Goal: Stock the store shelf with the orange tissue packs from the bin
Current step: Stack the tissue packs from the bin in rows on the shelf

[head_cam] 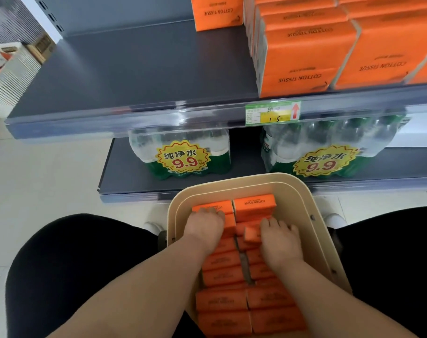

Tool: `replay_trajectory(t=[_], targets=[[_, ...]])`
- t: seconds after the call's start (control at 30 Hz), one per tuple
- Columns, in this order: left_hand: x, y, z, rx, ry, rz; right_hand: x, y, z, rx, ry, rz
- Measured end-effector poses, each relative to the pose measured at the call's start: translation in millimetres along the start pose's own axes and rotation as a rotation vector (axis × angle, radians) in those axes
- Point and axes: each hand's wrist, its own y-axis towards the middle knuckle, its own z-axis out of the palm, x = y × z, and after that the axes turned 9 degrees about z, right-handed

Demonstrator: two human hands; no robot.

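Forearms reaching down into bin [302, 189], low centre of frame, over orange tissue packs [222, 300] in two rows, long axes running left to right. Right grip [279, 236] curled on tilted pack [252, 234], pried up from right row. Left grip [204, 225] curled over far pack [213, 207]. Bare shelf [134, 76] above, toward upper left, beside stocked packs [305, 57]; likely nearer the left.

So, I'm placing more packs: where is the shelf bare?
The grey shelf is bare from its left end to the stacked orange packs, and in front of the lone pack at the back. The right side is crowded to the front edge.
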Motion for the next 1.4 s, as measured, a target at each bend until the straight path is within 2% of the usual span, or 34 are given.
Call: replay_trajectory(t=[0.43, 0.67, 0.8, 1.0, 1.23, 1.4], targets=[[-11, 15, 9, 0.083, 0.197, 0.079, -19, -4, 4, 0.112, 0.02, 0.005], [-6, 3, -2, 0.053, -0.122, -0.061, -12, -5, -8, 0.065, 0.004, -0.017], [-1, -16, -16, -0.002, -0.188, -0.102, -7, -14, -24, -0.01, 0.005, -0.043], [8, -57, -37, -0.168, -0.185, -0.071, 2, -40, -60, -0.166, 0.007, -0.105], [25, -109, -65, -0.579, -0.211, -0.099, -1, -67, -120, -0.461, 0.048, -0.136], [41, -131, -118, -0.776, -0.299, -0.125, -8, -75, -192, -0.686, 0.032, -0.154]])
